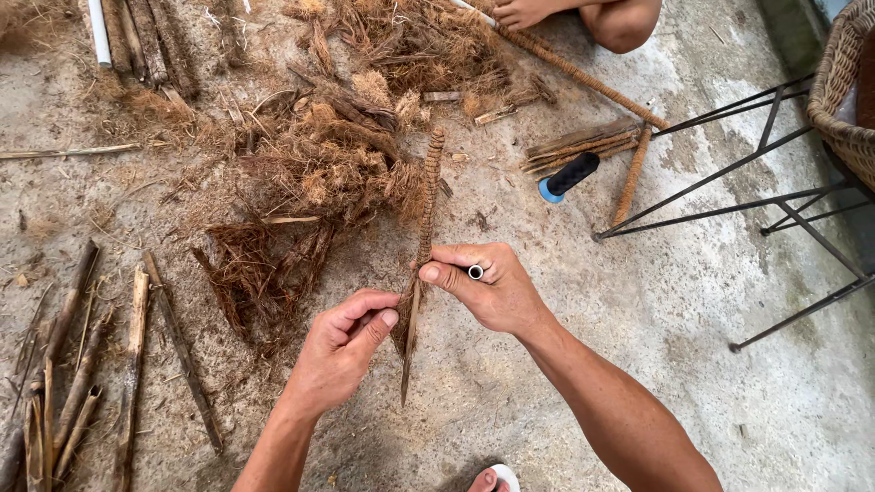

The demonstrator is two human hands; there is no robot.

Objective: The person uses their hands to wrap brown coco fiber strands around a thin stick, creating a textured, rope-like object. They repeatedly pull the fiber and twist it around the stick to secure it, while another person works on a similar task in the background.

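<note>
We hold a long stick (427, 205) between our two hands, its far end pointing away from us and its near end tapering to a bare splinter just below our fingers. Our right hand (488, 287) is closed around the stick near its lower part, thumb pressed across the front, and a small white tube end (475, 271) shows between the fingers. Our left hand (342, 346) sits just below and beside it, thumb and forefinger pinched narrow on a tuft of loose brown fibre (402, 333) that hangs off the stick; whether the fingers grip the wood as well we cannot quite tell.

Above the right hand the stick is wound tightly with coarse brown twine, giving it a ribbed, rope-like surface. Beyond its far tip lies a heap of husk fibre (337, 155), dry, shaggy and tangled, spread over the rough grey concrete floor (693, 301).

To the left of our left hand lie split strips of wood (137, 355), flat and frayed. Well off to the right of our right hand stand the thin black metal legs of a frame (729, 196), with a woven basket (843, 87) at the edge. Beyond the right hand rest a black handle with a blue end (567, 175), a bundle of wrapped sticks (583, 144), and another person's hand (524, 13) on a long wrapped rod (583, 80).
</note>
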